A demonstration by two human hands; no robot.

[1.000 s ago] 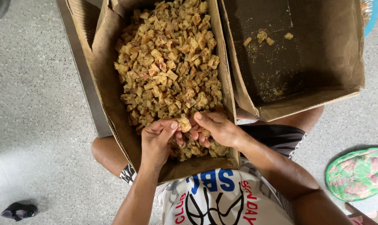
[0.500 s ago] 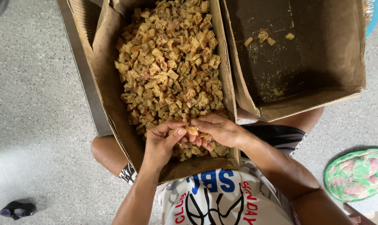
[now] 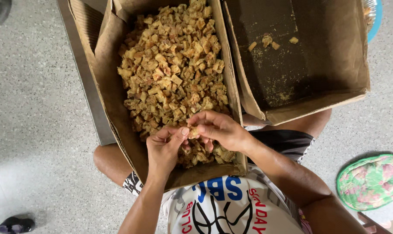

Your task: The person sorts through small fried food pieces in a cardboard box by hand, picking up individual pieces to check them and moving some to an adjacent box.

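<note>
Both hands meet over the near end of the full cardboard box (image 3: 105, 82) of fried golden-brown chunks (image 3: 172, 73). The left hand (image 3: 164, 147) and right hand (image 3: 220, 130) pinch one small chunk (image 3: 193, 131) between fingertips — apparently jointly. The second cardboard box (image 3: 335, 65) — nearly empty — sits just beside.

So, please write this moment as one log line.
left hand + right hand: pinch one brown piece | over full box | right box: few pieces

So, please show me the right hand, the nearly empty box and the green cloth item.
right hand (image 3: 220, 130), head view, back of hand
nearly empty box (image 3: 318, 103), head view, front wall
green cloth item (image 3: 372, 181), head view, middle
</note>
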